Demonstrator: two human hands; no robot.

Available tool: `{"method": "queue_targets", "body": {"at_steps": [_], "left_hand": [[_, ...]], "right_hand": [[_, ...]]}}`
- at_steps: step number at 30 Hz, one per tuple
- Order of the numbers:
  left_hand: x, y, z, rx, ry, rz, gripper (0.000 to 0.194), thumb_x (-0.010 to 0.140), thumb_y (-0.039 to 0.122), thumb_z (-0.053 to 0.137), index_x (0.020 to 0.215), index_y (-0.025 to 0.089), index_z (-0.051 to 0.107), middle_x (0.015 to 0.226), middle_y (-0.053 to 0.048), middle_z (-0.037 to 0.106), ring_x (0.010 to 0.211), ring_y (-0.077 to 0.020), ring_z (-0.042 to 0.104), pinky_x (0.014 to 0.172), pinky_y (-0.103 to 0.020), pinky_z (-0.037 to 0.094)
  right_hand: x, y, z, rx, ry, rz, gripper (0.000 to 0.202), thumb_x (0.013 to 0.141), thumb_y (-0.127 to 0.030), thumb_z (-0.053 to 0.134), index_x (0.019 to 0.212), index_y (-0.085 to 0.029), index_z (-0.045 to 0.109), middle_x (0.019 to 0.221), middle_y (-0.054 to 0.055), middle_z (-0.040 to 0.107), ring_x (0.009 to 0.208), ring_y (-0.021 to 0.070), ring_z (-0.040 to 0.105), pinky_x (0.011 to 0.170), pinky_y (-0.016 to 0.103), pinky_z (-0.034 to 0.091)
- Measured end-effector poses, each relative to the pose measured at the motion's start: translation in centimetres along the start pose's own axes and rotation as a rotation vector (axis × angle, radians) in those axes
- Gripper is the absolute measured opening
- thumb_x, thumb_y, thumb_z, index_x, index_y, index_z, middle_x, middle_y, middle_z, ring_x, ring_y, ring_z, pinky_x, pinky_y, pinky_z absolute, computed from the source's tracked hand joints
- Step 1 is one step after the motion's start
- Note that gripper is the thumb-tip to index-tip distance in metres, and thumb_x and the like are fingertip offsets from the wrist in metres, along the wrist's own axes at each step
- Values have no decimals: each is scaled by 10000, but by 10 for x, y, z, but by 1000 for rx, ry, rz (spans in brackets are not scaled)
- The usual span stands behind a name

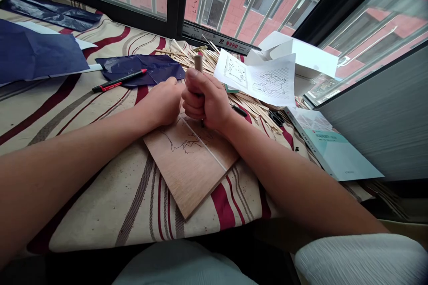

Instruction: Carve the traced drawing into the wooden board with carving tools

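A flat wooden board (182, 178) lies at an angle on the striped cloth, with black line drawings and one pale straight line across it. My right hand (209, 100) is closed around an upright tool with a round wooden handle (198, 63). Its dark lower end meets the board's far part, and the tip is mostly hidden by my fingers. Curled at the board's far left side, my left hand (167, 101) touches the board beside my right hand. What its fingers hold is hidden.
Beyond my hands are thin wood strips (264, 113), a folded sheet with drawings (267, 81) and a white box (301, 55). Scissors (277, 118) and a book (337, 144) lie right. Dark blue sheets (36, 53) and a black-red pen (118, 82) lie left. Windows (179, 4) border the back.
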State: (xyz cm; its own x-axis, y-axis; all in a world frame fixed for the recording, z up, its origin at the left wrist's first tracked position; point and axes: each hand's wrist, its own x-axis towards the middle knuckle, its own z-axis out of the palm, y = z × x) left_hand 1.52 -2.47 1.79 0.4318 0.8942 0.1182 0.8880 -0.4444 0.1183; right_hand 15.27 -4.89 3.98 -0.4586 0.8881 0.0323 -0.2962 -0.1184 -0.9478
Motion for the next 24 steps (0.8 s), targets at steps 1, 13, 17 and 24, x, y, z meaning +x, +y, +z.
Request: {"method": "queue_targets", "body": {"at_steps": [1,13,17,24], "left_hand": [[0,0,0,1,1,24,310,960,195,533,1243,155,652,1257,-168,642,1140,-329,662,926,-389,556],[-4,3,0,-27,-1,46,219,993,209,524,1046,131,721,1171,-129,705,1159,-307,641,979,-359,513],[-4,3,-3,30,-25,72,226,977,176,531,1087,146,725,1215,-171,723,1146,-315,661,959,-392,533],[-12,16,-19,148,-80,-10,303,982,211,484,1160,182,728,1254,-160,733,1143,-350,701,885,-411,553]], "right_hand": [[-1,-2,-2,27,-64,38,567,1105,-521,463,654,-238,269,484,-106,152,411,58,83,356,166,129],[8,-1,-12,97,-225,205,597,1085,-615,422,659,-240,236,486,-114,139,416,64,48,350,156,121],[11,-3,-17,209,-242,252,553,1128,-537,250,662,-239,227,482,-109,130,394,66,64,356,160,104],[13,-4,-21,294,-264,284,573,1142,-523,314,655,-229,251,487,-114,152,395,64,39,336,150,111]]}}
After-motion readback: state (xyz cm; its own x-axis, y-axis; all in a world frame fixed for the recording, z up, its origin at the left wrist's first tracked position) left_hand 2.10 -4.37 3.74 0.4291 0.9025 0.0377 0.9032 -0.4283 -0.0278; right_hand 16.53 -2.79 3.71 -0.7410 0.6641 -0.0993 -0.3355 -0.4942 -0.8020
